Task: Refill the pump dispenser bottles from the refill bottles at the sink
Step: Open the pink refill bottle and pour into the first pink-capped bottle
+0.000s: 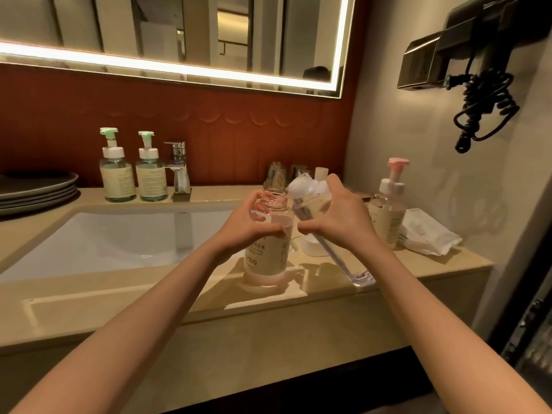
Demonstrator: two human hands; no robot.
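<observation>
Both hands are closed around bottles at a bathroom sink (119, 234). Far left, at the back of the tabletop (403, 270), two green-pump bottles (117, 174) stand upright with pumps fitted, well apart from the work.

Right of the basin, the left hand (254, 227) wraps around the open dispenser bottle (268, 258). It stands upright on the tabletop near the front edge, pump off, its threaded mouth facing straight up. The grip seems meant to steady it as a target.

Just beside it, the right hand (340, 216) grips the refill bottle (309, 204) from above. This bottle is tilted: its long axis runs from the base, low and right near the tabletop edge, up and left to its white neck, which sits right by the dispenser's mouth. The neck is higher than the base, so pouring looks not yet begun.

Further right stands a pink-pump bottle (388, 210), upright.
</observation>
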